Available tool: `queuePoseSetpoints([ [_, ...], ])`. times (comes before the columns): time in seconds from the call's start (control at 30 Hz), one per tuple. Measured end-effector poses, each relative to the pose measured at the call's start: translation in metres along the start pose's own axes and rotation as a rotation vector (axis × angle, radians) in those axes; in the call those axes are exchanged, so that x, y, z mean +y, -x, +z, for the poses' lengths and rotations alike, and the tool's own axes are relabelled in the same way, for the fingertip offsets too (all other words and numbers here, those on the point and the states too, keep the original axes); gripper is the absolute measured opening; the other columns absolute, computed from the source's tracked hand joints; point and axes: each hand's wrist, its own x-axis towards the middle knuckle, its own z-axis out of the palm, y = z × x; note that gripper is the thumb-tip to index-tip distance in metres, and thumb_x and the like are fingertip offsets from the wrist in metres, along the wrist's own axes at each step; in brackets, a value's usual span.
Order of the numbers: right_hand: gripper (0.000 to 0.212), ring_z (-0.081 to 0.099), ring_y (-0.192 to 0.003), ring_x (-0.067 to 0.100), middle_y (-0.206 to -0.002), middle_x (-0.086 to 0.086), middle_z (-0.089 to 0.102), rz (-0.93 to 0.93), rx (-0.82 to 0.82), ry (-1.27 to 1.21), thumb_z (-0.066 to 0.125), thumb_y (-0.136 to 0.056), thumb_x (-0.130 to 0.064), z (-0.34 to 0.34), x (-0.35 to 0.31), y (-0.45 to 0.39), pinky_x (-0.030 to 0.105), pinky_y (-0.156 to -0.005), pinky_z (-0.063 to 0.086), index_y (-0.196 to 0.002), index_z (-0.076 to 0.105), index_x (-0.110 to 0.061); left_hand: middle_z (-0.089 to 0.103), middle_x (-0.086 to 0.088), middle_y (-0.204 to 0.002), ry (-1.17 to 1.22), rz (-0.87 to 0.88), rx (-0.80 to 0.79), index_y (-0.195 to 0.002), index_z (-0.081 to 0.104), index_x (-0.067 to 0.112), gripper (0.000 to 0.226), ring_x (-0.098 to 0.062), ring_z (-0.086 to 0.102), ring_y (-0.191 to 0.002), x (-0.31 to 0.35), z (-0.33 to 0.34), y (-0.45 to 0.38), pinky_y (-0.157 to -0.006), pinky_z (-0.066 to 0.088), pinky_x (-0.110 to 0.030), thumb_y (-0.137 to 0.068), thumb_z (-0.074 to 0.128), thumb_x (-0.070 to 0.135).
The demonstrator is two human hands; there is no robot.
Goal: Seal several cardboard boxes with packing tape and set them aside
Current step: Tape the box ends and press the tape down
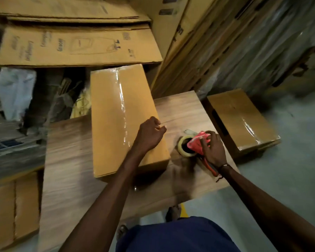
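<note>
Box on counter: a long cardboard box [124, 120] lies on the wooden counter [71, 160], clear tape run along its top seam.
Left hand [149, 135]: held over the box's near right edge, fingers loosely curled, nothing grasped.
Right hand [213, 148]: fingers wrapped round a red tape dispenser [196, 144] resting on the counter.
Set aside: a taped box [242, 122] is seen on the floor.
Handling: probably stiff and light — best gripped at both long sides; the taped strip is likely slippery.

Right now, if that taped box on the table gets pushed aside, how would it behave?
The taped box probably slides flat rather than tipping: it lies low and long on the smooth table. It likely stays stiff, its seam taped shut. Its weight cannot be judged.
</note>
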Motion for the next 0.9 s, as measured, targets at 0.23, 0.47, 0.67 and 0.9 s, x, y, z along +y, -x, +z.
queuePoseSetpoints([
  [0.23, 0.087, 0.057, -0.121, 0.041, -0.133, 0.022, 0.055, 0.385, -0.422, 0.137, 0.057, -0.085, -0.082, 0.011, 0.096, 0.006, 0.045, -0.103, 0.046, -0.138, 0.054, -0.013, 0.069, -0.002, -0.092, 0.07, -0.001, -0.257, -0.099, 0.064, 0.016, 0.007, -0.026, 0.073, -0.093, 0.015, 0.093, -0.043, -0.079, 0.058, -0.04, -0.094, 0.068, 0.019],
  [0.47, 0.048, 0.053, -0.117, 0.049, -0.124, 0.024, 0.055, 0.273, -0.484, 0.347, 0.043, -0.105, -0.052, 0.051, 0.11, 0.009, 0.052, -0.093, 0.043, -0.125, 0.046, -0.009, 0.073, -0.006, -0.096, -0.068, 0.029, -0.269, -0.1, 0.07, 0.01, 0.009, -0.025, 0.072, -0.089, 0.004, 0.116, -0.049, -0.083, 0.056, -0.035, -0.093, 0.064, 0.01],
  [0.67, 0.04, 0.056, -0.109, 0.042, -0.11, 0.021, 0.065, 0.164, -0.268, 0.471, 0.045, -0.103, -0.052, 0.023, 0.079, 0.004, 0.048, -0.09, 0.041, -0.112, 0.055, -0.014, 0.071, -0.016, -0.093, -0.118, 0.114, -0.257, -0.103, 0.065, 0.006, 0.02, -0.033, 0.072, -0.086, 0.0, 0.111, -0.044, -0.076, 0.054, -0.039, -0.091, 0.05, 0.011],
  [0.9, 0.059, 0.065, -0.087, 0.036, -0.093, 0.012, 0.071, 0.052, -0.323, 0.469, 0.03, -0.1, -0.068, -0.048, 0.049, -0.058, 0.038, -0.071, 0.046, -0.084, 0.061, -0.02, 0.071, -0.009, -0.083, 0.021, 0.081, -0.182, -0.102, 0.059, 0.011, 0.017, -0.022, 0.074, -0.074, 0.004, 0.105, -0.038, -0.069, 0.063, -0.048, -0.097, 0.044, 0.006],
])
